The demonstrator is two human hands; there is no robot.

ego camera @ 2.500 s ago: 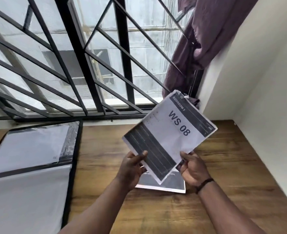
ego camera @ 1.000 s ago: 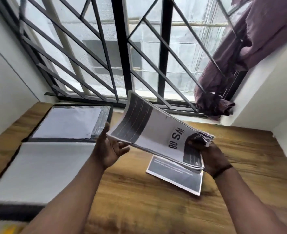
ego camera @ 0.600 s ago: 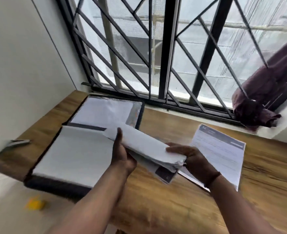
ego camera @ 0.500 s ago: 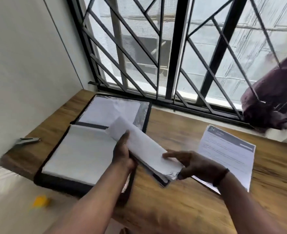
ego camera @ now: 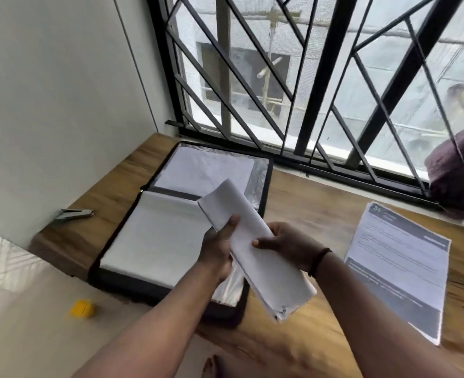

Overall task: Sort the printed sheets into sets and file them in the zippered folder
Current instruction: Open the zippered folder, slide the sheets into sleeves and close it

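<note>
- Both hands, left hand (ego camera: 216,251) and right hand (ego camera: 288,245), grasp a blank-side-up stack of sheets (ego camera: 255,249) above the open zippered folder (ego camera: 187,225).
- A printed sheet (ego camera: 400,266) on the table (ego camera: 321,214) is headed "34"; other text is unreadable.

Wooden table (ego camera: 321,203): open zippered folder (ego camera: 154,241) at left, stapler (ego camera: 74,214) near left edge, printed sheet (ego camera: 397,268) at right.

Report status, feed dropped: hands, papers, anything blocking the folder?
Left hand and right hand grip white paper bundle above open black zippered folder. Nothing blocking.
</note>
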